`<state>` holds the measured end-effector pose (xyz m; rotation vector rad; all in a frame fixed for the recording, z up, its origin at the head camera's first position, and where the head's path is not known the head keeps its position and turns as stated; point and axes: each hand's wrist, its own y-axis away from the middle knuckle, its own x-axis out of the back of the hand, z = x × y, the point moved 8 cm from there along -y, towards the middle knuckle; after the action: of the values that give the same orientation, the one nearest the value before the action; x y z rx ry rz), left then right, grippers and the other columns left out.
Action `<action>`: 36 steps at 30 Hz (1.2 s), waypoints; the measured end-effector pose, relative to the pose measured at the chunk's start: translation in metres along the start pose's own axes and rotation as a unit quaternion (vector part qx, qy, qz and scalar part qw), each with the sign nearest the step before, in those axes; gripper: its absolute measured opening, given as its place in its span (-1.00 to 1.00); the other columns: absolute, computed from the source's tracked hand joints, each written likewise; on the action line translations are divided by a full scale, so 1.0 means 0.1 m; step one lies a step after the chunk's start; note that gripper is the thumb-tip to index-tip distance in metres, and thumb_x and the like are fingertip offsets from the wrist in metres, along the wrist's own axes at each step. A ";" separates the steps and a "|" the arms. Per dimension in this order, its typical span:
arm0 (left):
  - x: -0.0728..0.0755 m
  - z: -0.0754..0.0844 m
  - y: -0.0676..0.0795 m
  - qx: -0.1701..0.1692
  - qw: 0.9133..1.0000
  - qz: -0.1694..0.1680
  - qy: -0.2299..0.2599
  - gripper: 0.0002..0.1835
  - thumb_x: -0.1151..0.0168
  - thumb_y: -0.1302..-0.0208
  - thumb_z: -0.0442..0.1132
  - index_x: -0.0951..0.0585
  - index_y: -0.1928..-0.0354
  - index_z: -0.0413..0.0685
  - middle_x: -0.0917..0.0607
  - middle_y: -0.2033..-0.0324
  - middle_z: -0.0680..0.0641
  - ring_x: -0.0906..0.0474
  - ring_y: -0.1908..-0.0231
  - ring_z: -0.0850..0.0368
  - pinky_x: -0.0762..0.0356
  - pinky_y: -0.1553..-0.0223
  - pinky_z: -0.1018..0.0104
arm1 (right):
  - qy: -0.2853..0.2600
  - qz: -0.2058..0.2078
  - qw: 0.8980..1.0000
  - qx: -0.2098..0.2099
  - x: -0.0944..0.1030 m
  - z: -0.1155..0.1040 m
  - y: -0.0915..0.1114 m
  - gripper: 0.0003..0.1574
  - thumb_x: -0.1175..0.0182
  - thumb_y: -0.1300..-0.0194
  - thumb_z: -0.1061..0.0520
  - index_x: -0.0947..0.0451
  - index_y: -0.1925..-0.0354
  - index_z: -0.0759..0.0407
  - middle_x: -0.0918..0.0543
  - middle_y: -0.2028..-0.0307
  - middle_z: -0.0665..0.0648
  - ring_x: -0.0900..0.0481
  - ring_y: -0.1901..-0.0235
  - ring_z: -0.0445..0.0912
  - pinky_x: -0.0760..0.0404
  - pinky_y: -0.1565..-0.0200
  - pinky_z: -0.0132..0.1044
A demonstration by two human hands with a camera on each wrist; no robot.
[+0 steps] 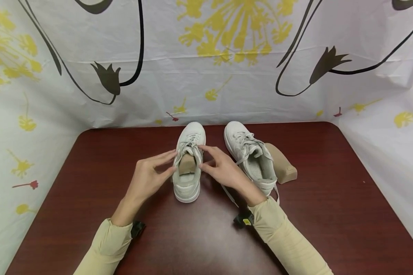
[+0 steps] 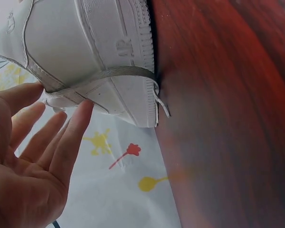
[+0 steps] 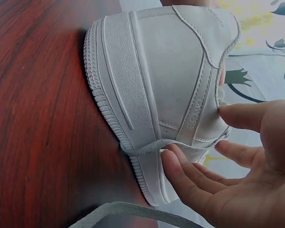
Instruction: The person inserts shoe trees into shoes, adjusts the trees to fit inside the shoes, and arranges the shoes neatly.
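Note:
A white lace-up sneaker (image 1: 187, 191) stands on the table between my hands, toe pointing away. Inside its opening sits a tan shoe insert (image 1: 187, 165). My left hand (image 1: 150, 172) is at the sneaker's left side, its fingers extended, thumb and fingertips right at the collar and upper. On the other side, my right hand (image 1: 223, 168) has its thumb at the collar edge and fingertips along the eyelets and side. A shoelace (image 3: 154, 146) hangs down the sneaker's side beside the right fingertips. Another lace (image 2: 118, 72) crosses the left side.
Close on the right stands the second white sneaker (image 1: 239, 139), its laces loose and its opening showing the insole. Against its right side lies another tan insert (image 1: 280, 164). The dark red table (image 1: 330, 214) ends at a patterned cloth backdrop (image 1: 179, 88).

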<state>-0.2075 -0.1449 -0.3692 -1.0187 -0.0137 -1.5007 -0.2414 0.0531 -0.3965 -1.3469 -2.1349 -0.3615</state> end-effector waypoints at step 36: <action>-0.15 -0.24 -0.01 0.256 0.946 0.008 0.199 -0.60 -0.36 -0.10 -0.51 -0.72 -0.04 -0.19 -0.72 0.10 -0.27 -0.72 0.15 -0.10 -0.63 0.25 0.47 | -0.068 -0.018 0.995 -0.070 -0.01 0.12 -0.01 -0.25 -0.31 -0.33 0.04 -0.35 -0.43 -0.08 -0.75 0.16 0.27 -0.77 0.37 0.02 -0.63 0.23 -0.22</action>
<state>-0.2246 -0.1457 -0.3919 -0.2929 -0.1032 -1.5529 -0.2457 0.0582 -0.4065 -1.4508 -2.2842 -0.4531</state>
